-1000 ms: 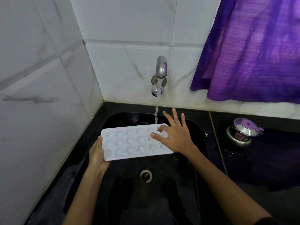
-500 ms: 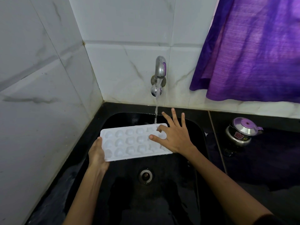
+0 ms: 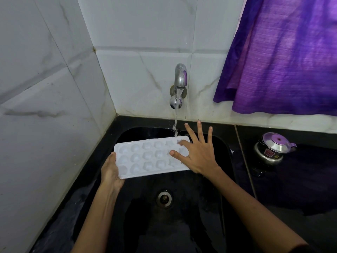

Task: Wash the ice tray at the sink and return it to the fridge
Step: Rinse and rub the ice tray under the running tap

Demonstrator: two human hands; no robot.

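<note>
A white ice tray with rows of round cups is held level over the black sink. My left hand grips its left end, palm under the edge. My right hand lies on the tray's right end with fingers spread and straight, thumb and forefinger touching the cups. A thin stream of water runs from the chrome tap on the back wall and lands on the tray's far right corner, just left of my right fingers.
The sink drain lies below the tray. White marble-look tiles close off the left and back. A purple curtain hangs at upper right. A small steel pot with a lid stands on the wet black counter to the right.
My right hand has shifted slightly over the tray's right end, thumb and forefinger rubbing the cups. The tray and my left hand stay nearly in place. Water keeps running.
</note>
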